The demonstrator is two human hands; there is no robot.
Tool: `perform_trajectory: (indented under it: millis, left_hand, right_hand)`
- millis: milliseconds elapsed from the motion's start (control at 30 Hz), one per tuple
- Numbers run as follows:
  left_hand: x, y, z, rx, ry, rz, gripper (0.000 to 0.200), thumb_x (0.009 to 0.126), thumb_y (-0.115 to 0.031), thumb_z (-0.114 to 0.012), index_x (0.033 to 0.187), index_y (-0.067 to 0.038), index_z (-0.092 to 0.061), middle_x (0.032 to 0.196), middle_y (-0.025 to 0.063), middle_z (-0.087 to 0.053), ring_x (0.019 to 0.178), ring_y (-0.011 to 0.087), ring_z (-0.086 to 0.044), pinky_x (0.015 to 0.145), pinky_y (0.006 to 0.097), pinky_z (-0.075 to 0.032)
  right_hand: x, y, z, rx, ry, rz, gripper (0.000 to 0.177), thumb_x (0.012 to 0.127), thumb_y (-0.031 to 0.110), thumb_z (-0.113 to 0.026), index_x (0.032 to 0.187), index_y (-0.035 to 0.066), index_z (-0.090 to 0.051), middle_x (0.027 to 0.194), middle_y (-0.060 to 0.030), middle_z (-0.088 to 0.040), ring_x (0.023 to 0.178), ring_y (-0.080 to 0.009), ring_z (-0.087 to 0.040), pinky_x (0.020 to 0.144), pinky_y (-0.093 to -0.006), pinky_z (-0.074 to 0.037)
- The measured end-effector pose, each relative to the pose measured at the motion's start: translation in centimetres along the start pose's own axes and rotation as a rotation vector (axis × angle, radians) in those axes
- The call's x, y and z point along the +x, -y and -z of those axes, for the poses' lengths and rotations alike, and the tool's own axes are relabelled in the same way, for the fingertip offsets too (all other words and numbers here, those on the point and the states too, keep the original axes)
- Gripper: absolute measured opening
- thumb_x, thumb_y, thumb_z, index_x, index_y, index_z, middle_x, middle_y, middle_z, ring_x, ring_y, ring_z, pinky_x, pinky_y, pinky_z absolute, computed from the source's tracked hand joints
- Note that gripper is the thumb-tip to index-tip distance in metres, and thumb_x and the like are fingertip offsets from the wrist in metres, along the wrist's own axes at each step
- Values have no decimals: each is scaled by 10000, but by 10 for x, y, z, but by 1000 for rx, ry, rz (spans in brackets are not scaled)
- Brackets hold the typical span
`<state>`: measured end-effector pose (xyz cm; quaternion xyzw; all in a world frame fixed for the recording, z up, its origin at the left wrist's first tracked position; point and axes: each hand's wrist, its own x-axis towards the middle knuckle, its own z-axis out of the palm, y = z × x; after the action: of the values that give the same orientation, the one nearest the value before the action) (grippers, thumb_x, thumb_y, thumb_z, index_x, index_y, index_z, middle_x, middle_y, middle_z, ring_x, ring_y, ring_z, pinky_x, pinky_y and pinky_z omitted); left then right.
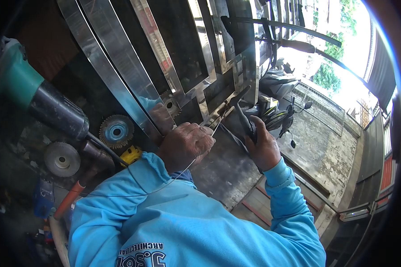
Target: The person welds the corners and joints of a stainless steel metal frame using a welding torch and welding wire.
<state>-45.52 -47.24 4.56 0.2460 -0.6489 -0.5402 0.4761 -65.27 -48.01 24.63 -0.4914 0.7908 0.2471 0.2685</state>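
My left hand (187, 144) is closed around a thin wire-like filler rod (192, 162), whose long tail curves back over my left sleeve. The rod's front end points toward the corner of a shiny metal frame (200, 86). In my right hand (265, 149) is a black TIG welding torch (244, 119), gripped by its handle. Its head lies close to the frame's lower crosspiece; whether it touches cannot be told. Part of the left fingers is hidden behind the knuckles, near the flat polished bars (107, 66).
At the left are a green and black power tool (53, 102), a toothed saw blade (116, 131), a grey disc (62, 159), a yellow tape measure (130, 155) and an orange-handled tool (70, 199). A motorcycle (278, 107) stands beyond the frame. Long-handled tools (298, 45) hang at upper right.
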Motion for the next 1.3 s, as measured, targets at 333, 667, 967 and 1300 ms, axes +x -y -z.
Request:
perform_trajectory:
  millis: [333, 667, 967, 1300]
  left_hand:
    - [-5, -29, 33, 63, -24, -103, 279, 795, -41, -809, 922, -89, -565, 937, 109, -707, 802, 264, -711, 693, 409, -581]
    - [-43, -112, 115, 205, -67, -140, 297, 837, -17, -775, 990, -79, -527, 1020, 137, -729, 761, 269, -708, 648, 384, -557]
    - [-86, -175, 191, 404, -159, -105, 222, 914, 21, -719, 999, -56, -529, 1007, 175, -732, 794, 273, -715, 665, 364, -577]
    - [-165, -254, 265, 526, -33, -59, 152, 906, -48, -729, 959, -56, -587, 973, 147, -736, 820, 341, -711, 700, 430, -572]
  right_hand:
    - [-6, -27, -26, -24, -168, 198, 469, 913, 119, -662, 1354, 103, -501, 1080, -240, -687, 972, -453, -686, 837, -488, -535]
    - [-14, -32, -35, 149, -172, 100, 473, 914, 160, -672, 1342, 127, -473, 1026, -262, -704, 987, -487, -672, 840, -532, -518]
    - [-8, -21, -44, 44, -216, 44, 463, 897, 173, -646, 1322, 100, -477, 1075, -311, -683, 1068, -495, -649, 899, -568, -498]
    - [-19, 18, -89, 209, -315, -180, 451, 957, 96, -469, 1408, 110, -475, 1273, -280, -660, 1210, -461, -632, 1004, -548, -507]
